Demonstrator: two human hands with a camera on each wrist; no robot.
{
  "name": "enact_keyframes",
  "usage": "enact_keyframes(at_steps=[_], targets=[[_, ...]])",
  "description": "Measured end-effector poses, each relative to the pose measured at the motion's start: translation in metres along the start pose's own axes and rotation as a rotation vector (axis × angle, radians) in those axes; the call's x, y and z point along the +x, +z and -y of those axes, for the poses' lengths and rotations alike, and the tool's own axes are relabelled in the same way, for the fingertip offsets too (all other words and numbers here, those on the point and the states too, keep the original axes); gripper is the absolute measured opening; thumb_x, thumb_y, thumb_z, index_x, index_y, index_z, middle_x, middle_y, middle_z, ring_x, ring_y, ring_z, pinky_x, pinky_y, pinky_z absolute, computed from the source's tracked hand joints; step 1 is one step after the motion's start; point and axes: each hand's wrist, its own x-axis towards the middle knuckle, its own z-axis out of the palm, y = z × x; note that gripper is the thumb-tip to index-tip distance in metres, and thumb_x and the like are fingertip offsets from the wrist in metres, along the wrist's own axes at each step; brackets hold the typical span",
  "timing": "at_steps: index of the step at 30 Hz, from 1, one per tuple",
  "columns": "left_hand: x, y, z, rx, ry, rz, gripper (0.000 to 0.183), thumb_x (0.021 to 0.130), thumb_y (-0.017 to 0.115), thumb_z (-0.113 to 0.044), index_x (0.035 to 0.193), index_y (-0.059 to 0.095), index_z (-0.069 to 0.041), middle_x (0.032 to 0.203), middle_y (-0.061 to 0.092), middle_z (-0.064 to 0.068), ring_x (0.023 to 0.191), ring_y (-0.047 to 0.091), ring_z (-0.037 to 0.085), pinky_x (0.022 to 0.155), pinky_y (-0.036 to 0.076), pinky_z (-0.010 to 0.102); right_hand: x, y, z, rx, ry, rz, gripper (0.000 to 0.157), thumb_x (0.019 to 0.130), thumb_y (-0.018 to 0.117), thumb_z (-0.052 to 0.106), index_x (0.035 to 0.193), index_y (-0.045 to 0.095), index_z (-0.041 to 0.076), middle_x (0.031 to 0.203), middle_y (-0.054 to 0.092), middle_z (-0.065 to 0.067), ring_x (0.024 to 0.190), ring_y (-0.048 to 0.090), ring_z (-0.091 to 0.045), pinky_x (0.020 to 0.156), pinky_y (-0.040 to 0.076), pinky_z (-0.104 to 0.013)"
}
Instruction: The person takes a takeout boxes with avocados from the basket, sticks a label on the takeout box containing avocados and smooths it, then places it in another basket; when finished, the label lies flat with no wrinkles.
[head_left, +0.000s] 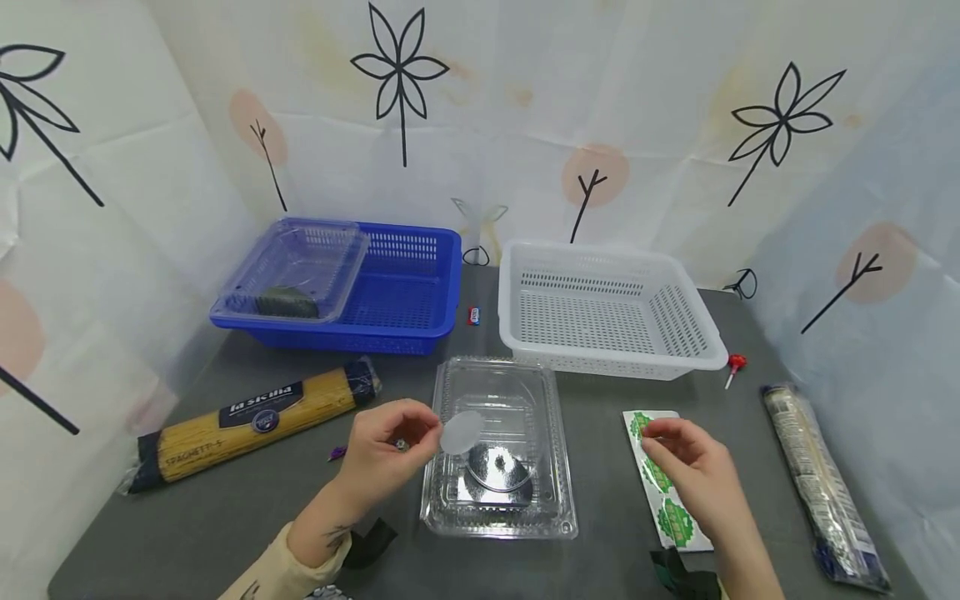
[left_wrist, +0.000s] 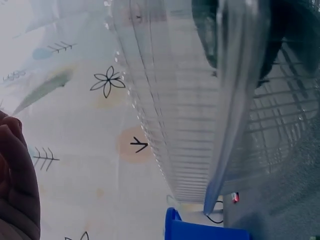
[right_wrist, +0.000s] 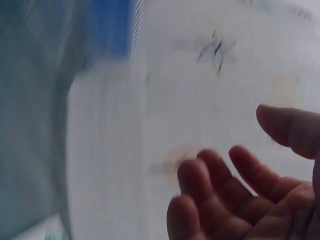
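The grey desk [head_left: 600,492] carries two baskets along its back edge: a blue basket [head_left: 405,292] at left and a white basket [head_left: 585,317] at right. I count two clear containers: the upper container [head_left: 315,258] sits over the blue basket's left part, a dark object [head_left: 287,302] showing through it; the lower container [head_left: 517,392] takes the desk's middle. Two long packs flank them, a spaghetti pack [head_left: 270,417] toward the left edge and a silvery pack [head_left: 821,487] by the right edge. One green-and-white packet [head_left: 675,525] lies between the lower container and that silvery pack, partly covered from my view by the right hand [head_left: 697,471], whose fingers are apart, loosely bent, with nothing in them. The left hand [head_left: 386,454] pinches one whitish disc [head_left: 465,432] above the lower container's left side. A silvery round shape [head_left: 497,471] shows in that container. Smaller still: one red-handled tool [head_left: 737,364] near the back right corner, a purple item [head_left: 337,453] half hidden behind the left hand, and a tiny red-and-blue piece [head_left: 474,316] between the baskets.
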Motion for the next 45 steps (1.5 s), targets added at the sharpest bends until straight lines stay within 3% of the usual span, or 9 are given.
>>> enact_keyframes(at_steps=[5,9,12,16,22,27,34,39,45], targets=[[0.005,0.004,0.002,-0.010,0.084,0.031,0.022,0.062,0.054,0.022,0.075,0.058,0.005,0.071,0.057,0.012,0.055,0.052,0.009,0.047,0.045,0.015,-0.002,0.035,0.073,0.422,-0.317,0.445,0.022,0.085,0.048,-0.005,0.107,0.050,-0.003,0.090,0.060,-0.009,0.077,0.060,-0.016,0.066,0.051,-0.031],[0.005,0.004,0.011,0.030,0.187,0.080,0.010,0.073,0.056,0.011,0.079,0.058,0.003,0.076,0.057,0.012,0.061,0.055,0.011,0.053,0.047,0.014,0.002,0.057,0.095,0.594,-0.319,0.741,0.042,0.088,0.042,-0.005,0.128,0.033,0.001,0.099,0.055,-0.027,0.080,0.060,-0.020,0.066,0.050,-0.033],[0.003,0.004,0.017,0.089,0.286,0.134,0.003,0.081,0.054,0.001,0.080,0.057,0.002,0.079,0.057,0.012,0.065,0.056,0.013,0.058,0.047,0.014,0.005,0.065,0.101,0.628,-0.294,0.816,0.047,0.089,0.042,-0.001,0.133,0.024,-0.001,0.107,0.048,-0.035,0.085,0.059,-0.020,0.067,0.049,-0.031],[0.002,0.005,0.022,0.133,0.383,0.174,0.008,0.084,0.053,-0.004,0.079,0.057,0.001,0.078,0.058,0.011,0.066,0.056,0.014,0.058,0.045,0.014,0.007,0.070,0.103,0.606,-0.337,0.803,0.040,0.089,0.044,0.002,0.127,0.033,-0.008,0.106,0.050,-0.028,0.087,0.059,-0.017,0.067,0.050,-0.031],[0.001,0.005,0.031,0.180,0.421,0.199,0.008,0.083,0.053,-0.005,0.079,0.058,-0.001,0.080,0.059,0.011,0.069,0.057,0.015,0.062,0.047,0.017,0.010,0.070,0.101,0.475,-0.380,0.721,0.036,0.085,0.051,0.001,0.120,0.044,-0.005,0.096,0.056,-0.024,0.088,0.058,-0.023,0.066,0.050,-0.032],[-0.002,0.005,0.040,0.216,0.340,0.263,0.011,0.083,0.052,-0.009,0.086,0.060,-0.002,0.089,0.059,0.011,0.081,0.058,0.017,0.072,0.048,0.023,0.017,0.071,0.095,0.298,-0.477,0.659,0.044,0.081,0.056,-0.001,0.123,0.043,-0.001,0.112,0.051,-0.017,0.094,0.054,-0.022,0.069,0.049,-0.032],[-0.009,0.005,0.048,0.273,0.181,0.449,0.021,0.082,0.054,-0.015,0.100,0.060,-0.005,0.108,0.055,0.011,0.101,0.051,0.021,0.085,0.043,0.030,0.027,0.077,0.079,-0.019,-0.633,0.551,0.048,0.083,0.059,0.013,0.127,0.042,0.006,0.124,0.046,-0.006,0.105,0.047,-0.018,0.078,0.045,-0.034],[-0.013,0.006,0.052,0.331,0.145,0.560,0.022,0.082,0.056,-0.017,0.101,0.060,-0.007,0.110,0.056,0.009,0.103,0.051,0.020,0.087,0.043,0.029,0.028,0.082,0.072,-0.253,-0.671,0.524,0.045,0.085,0.055,0.029,0.124,0.046,0.009,0.123,0.047,0.000,0.114,0.040,-0.018,0.089,0.039,-0.040],[-0.018,0.009,0.056,0.373,0.099,0.627,0.022,0.079,0.059,-0.016,0.100,0.061,-0.008,0.107,0.058,0.005,0.103,0.050,0.015,0.087,0.042,0.025,0.027,0.086,0.072,-0.402,-0.705,0.509,0.047,0.084,0.053,0.037,0.120,0.050,0.006,0.120,0.050,-0.002,0.112,0.041,-0.017,0.091,0.038,-0.037]])
